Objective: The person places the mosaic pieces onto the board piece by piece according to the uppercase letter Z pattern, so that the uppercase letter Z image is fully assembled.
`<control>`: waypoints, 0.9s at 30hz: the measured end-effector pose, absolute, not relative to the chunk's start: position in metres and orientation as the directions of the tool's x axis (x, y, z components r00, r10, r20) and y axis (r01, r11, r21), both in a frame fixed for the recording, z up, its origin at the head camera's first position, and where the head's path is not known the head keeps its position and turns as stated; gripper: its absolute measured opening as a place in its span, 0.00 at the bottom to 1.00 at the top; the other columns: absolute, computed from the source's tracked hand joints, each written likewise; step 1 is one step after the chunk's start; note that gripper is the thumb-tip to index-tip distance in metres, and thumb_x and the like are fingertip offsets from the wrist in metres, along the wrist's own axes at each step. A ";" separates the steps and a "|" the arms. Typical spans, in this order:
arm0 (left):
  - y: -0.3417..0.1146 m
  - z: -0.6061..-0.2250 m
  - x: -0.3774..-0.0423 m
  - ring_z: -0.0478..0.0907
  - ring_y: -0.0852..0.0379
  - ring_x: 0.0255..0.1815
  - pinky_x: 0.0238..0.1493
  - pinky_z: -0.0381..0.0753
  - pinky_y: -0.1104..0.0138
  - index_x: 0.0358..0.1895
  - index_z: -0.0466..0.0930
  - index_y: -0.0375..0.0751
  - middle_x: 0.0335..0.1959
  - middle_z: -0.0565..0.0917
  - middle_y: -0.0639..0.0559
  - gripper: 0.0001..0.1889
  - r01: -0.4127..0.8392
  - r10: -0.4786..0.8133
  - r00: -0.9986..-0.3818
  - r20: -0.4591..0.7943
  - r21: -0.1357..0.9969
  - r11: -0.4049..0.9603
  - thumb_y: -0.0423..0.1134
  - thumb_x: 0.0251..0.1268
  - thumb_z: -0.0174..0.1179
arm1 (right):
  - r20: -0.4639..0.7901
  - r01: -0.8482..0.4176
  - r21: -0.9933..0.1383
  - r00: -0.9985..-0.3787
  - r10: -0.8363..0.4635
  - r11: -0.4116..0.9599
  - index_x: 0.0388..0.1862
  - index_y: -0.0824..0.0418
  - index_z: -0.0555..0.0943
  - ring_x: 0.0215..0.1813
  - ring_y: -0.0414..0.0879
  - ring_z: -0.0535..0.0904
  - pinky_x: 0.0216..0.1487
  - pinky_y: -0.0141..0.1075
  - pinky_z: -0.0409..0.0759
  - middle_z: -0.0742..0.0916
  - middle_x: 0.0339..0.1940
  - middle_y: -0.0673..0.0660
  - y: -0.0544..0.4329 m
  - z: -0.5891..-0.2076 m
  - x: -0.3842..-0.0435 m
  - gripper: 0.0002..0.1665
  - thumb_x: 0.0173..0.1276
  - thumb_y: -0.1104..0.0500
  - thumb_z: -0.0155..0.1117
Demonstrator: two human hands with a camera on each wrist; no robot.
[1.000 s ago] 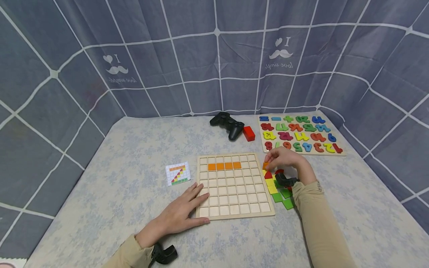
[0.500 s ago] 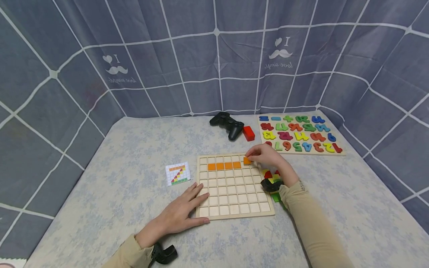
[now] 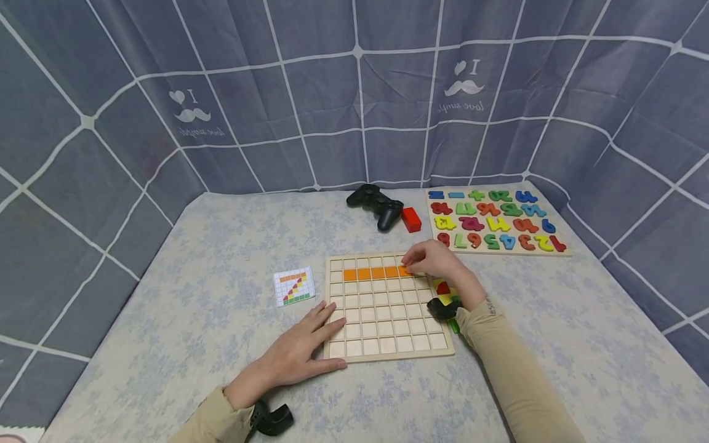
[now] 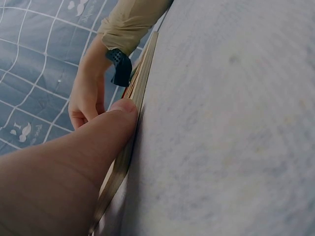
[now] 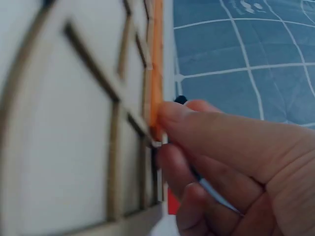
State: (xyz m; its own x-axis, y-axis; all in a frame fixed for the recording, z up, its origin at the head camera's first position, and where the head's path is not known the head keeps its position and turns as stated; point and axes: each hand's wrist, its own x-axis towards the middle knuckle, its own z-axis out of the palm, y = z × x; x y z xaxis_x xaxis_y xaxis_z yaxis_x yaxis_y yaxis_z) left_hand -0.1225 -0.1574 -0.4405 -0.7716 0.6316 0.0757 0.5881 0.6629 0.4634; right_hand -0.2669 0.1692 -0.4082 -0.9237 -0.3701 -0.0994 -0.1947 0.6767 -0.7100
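A wooden grid board (image 3: 376, 332) lies on the table with several orange square tiles (image 3: 364, 274) in a row near its far edge. At the right end of that row my right hand (image 3: 434, 261) holds another orange tile (image 3: 404, 271) by thumb and fingertips, low in its cell. The right wrist view shows the thumb on the orange tile (image 5: 156, 110), level with the row. My left hand (image 3: 301, 347) rests with spread fingers on the board's left edge. Up close in the left wrist view, the left thumb (image 4: 115, 120) lies against the board's side.
A small pattern card (image 3: 294, 287) lies left of the board. Yellow, red and green tiles (image 3: 443, 288) sit along its right edge, partly hidden under the right wrist. Behind are a black game controller (image 3: 376, 206), a red block (image 3: 411, 220) and a number puzzle (image 3: 495, 221).
My right hand has carried the orange tile leftward from the loose tiles onto the board and lowered it beside the orange row. The left hand has stayed in place.
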 end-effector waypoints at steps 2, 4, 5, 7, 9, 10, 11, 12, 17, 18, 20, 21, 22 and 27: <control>-0.157 -0.441 -0.122 0.41 0.51 0.75 0.69 0.56 0.52 0.72 0.61 0.49 0.75 0.51 0.47 0.40 0.586 0.632 -0.772 0.072 0.465 0.663 0.66 0.60 0.53 | -0.096 -0.206 -0.720 -0.916 -0.389 0.662 0.40 0.62 0.84 0.39 0.47 0.80 0.43 0.39 0.79 0.86 0.35 0.53 0.173 -0.406 -0.267 0.10 0.59 0.62 0.69; -0.158 -0.441 -0.122 0.41 0.52 0.75 0.69 0.56 0.52 0.72 0.60 0.49 0.75 0.51 0.47 0.40 0.583 0.631 -0.773 0.067 0.467 0.664 0.66 0.60 0.52 | -0.101 -0.216 -0.735 -0.903 -0.419 0.643 0.42 0.64 0.82 0.39 0.47 0.80 0.44 0.40 0.79 0.86 0.35 0.53 0.180 -0.403 -0.266 0.12 0.59 0.62 0.70; -0.158 -0.441 -0.122 0.40 0.52 0.75 0.70 0.56 0.52 0.72 0.60 0.49 0.75 0.51 0.47 0.40 0.583 0.632 -0.772 0.066 0.469 0.664 0.66 0.60 0.53 | -0.109 -0.218 -0.740 -0.894 -0.434 0.636 0.42 0.65 0.82 0.39 0.47 0.80 0.44 0.40 0.79 0.85 0.35 0.54 0.184 -0.401 -0.266 0.13 0.59 0.62 0.70; -0.158 -0.440 -0.122 0.40 0.52 0.75 0.70 0.56 0.52 0.72 0.60 0.49 0.75 0.50 0.47 0.40 0.582 0.632 -0.772 0.064 0.470 0.664 0.66 0.61 0.53 | -0.131 -0.215 -0.755 -0.876 -0.464 0.620 0.43 0.66 0.81 0.39 0.47 0.80 0.44 0.39 0.79 0.85 0.35 0.54 0.193 -0.398 -0.266 0.14 0.60 0.61 0.69; -0.158 -0.440 -0.122 0.41 0.51 0.75 0.69 0.56 0.52 0.72 0.60 0.49 0.75 0.51 0.47 0.40 0.583 0.632 -0.772 0.067 0.469 0.663 0.66 0.60 0.53 | -0.161 -0.201 -0.769 -0.858 -0.488 0.606 0.44 0.67 0.81 0.40 0.47 0.79 0.45 0.39 0.78 0.85 0.36 0.55 0.201 -0.396 -0.267 0.16 0.60 0.59 0.69; -0.158 -0.440 -0.122 0.41 0.51 0.75 0.69 0.56 0.52 0.72 0.60 0.49 0.75 0.51 0.47 0.40 0.584 0.632 -0.772 0.069 0.467 0.664 0.66 0.60 0.53 | -0.173 -0.193 -0.776 -0.850 -0.498 0.600 0.45 0.67 0.81 0.40 0.47 0.80 0.45 0.38 0.78 0.86 0.37 0.56 0.206 -0.396 -0.267 0.16 0.61 0.59 0.68; -0.158 -0.439 -0.122 0.41 0.51 0.75 0.69 0.56 0.52 0.72 0.60 0.49 0.75 0.51 0.47 0.40 0.586 0.632 -0.772 0.071 0.466 0.663 0.66 0.60 0.53 | -0.182 -0.190 -0.781 -0.842 -0.508 0.595 0.45 0.68 0.80 0.40 0.47 0.80 0.46 0.38 0.77 0.86 0.37 0.56 0.210 -0.395 -0.267 0.17 0.61 0.59 0.68; -0.157 -0.439 -0.122 0.41 0.51 0.75 0.69 0.56 0.52 0.72 0.61 0.49 0.75 0.51 0.47 0.40 0.587 0.632 -0.772 0.074 0.464 0.663 0.66 0.61 0.53 | -0.192 -0.183 -0.785 -0.836 -0.513 0.592 0.45 0.68 0.80 0.40 0.47 0.80 0.46 0.38 0.77 0.86 0.37 0.56 0.213 -0.395 -0.267 0.17 0.61 0.58 0.68; -0.157 -0.439 -0.122 0.41 0.50 0.75 0.69 0.57 0.52 0.71 0.61 0.49 0.75 0.51 0.46 0.40 0.592 0.632 -0.771 0.081 0.459 0.663 0.66 0.60 0.53 | -0.228 -0.146 -0.806 -0.818 -0.528 0.573 0.46 0.69 0.80 0.41 0.47 0.79 0.46 0.38 0.77 0.86 0.37 0.56 0.227 -0.398 -0.269 0.18 0.61 0.58 0.68; -0.157 -0.439 -0.122 0.41 0.50 0.75 0.69 0.57 0.52 0.71 0.61 0.49 0.75 0.51 0.46 0.40 0.592 0.632 -0.771 0.081 0.459 0.663 0.66 0.60 0.53 | -0.235 -0.135 -0.809 -0.817 -0.526 0.571 0.46 0.69 0.80 0.41 0.47 0.79 0.46 0.38 0.77 0.86 0.37 0.56 0.229 -0.399 -0.269 0.18 0.61 0.58 0.68; -0.157 -0.439 -0.122 0.41 0.51 0.75 0.69 0.57 0.52 0.71 0.61 0.49 0.75 0.51 0.47 0.40 0.590 0.631 -0.772 0.079 0.459 0.664 0.66 0.60 0.52 | -0.248 -0.115 -0.815 -0.816 -0.522 0.567 0.45 0.68 0.80 0.40 0.48 0.79 0.45 0.38 0.78 0.86 0.37 0.56 0.233 -0.401 -0.270 0.17 0.62 0.59 0.67; -0.157 -0.440 -0.122 0.41 0.51 0.75 0.69 0.57 0.52 0.72 0.61 0.49 0.75 0.51 0.47 0.40 0.590 0.631 -0.772 0.078 0.459 0.665 0.67 0.60 0.52 | -0.249 -0.115 -0.817 -0.813 -0.526 0.565 0.45 0.69 0.80 0.40 0.48 0.79 0.43 0.38 0.78 0.86 0.38 0.57 0.235 -0.402 -0.270 0.16 0.62 0.59 0.67; -0.157 -0.440 -0.122 0.41 0.51 0.75 0.69 0.57 0.52 0.72 0.61 0.49 0.75 0.51 0.47 0.40 0.589 0.631 -0.772 0.077 0.459 0.665 0.67 0.60 0.52 | -0.258 -0.103 -0.817 -0.815 -0.519 0.568 0.45 0.69 0.81 0.40 0.48 0.79 0.43 0.38 0.78 0.86 0.38 0.57 0.237 -0.403 -0.270 0.16 0.62 0.60 0.67; -0.157 -0.439 -0.122 0.41 0.51 0.75 0.69 0.57 0.52 0.71 0.61 0.49 0.75 0.51 0.47 0.40 0.587 0.629 -0.774 0.074 0.458 0.668 0.67 0.60 0.53 | -0.296 -0.068 -0.797 -0.822 -0.487 0.600 0.45 0.68 0.81 0.38 0.47 0.77 0.39 0.36 0.77 0.85 0.38 0.56 0.241 -0.408 -0.271 0.16 0.63 0.59 0.66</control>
